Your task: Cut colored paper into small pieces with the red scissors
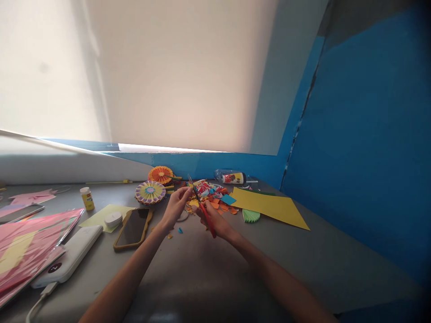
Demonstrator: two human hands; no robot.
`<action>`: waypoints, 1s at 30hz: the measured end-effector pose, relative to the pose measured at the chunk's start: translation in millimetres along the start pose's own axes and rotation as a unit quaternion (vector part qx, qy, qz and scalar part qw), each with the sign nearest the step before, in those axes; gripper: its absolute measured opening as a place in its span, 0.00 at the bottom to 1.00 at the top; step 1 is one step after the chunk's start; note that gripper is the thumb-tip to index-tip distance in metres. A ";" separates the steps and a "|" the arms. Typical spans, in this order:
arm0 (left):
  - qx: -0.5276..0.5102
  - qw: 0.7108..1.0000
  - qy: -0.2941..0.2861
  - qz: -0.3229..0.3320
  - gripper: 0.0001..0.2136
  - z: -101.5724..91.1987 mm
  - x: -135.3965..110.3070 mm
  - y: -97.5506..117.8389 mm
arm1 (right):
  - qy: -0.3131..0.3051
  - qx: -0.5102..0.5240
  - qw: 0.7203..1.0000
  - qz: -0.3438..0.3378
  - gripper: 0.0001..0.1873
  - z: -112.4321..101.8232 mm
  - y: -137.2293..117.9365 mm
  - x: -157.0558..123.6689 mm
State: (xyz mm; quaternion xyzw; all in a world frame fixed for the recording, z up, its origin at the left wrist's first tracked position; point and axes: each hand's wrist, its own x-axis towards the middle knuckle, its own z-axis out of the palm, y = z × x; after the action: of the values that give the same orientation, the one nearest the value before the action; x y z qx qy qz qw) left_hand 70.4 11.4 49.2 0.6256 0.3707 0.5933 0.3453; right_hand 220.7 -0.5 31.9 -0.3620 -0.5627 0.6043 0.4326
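Red-handled scissors (209,221) are in my right hand (215,220), their blades pointing up and away from me. My left hand (178,204) is closed in a pinch right beside the blades. Whatever lies between its fingertips is too small to make out. Behind both hands spreads a heap of coloured paper scraps (208,190), with orange, blue, red and white bits. A few tiny scraps, among them a blue one (180,230), lie on the grey table (188,278) below my left hand.
Two pleated paper rosettes (150,193) stand at the back left. A phone (133,229), power bank (72,255), white case (113,219) and glue stick (87,198) lie left. Rightward are a yellow sheet (272,207), green folded paper (251,216) and a bottle (234,178) near the wall.
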 end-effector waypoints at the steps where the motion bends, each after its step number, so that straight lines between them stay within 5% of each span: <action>1: 0.013 1.000 0.000 0.006 0.16 -0.4 0.3 0.0 | 0.000 0.004 1.000 0.006 0.23 -0.2 -0.7 -0.3; 14: 0.084 0.996 0.011 0.033 0.16 -7.5 7.7 -2.1 | -0.025 -0.120 0.992 -0.021 0.18 -6.5 -22.5 -12.7; 30: 0.084 0.994 0.051 0.039 0.17 -13.0 8.1 1.4 | -0.089 -0.132 0.987 -0.034 0.20 -20.5 1.4 6.2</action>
State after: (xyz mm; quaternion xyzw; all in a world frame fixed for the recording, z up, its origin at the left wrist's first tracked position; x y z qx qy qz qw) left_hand 57.7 17.7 55.0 0.6353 0.4118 0.6042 0.2487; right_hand 237.3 12.8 28.7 -0.3415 -0.6858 0.5397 0.3490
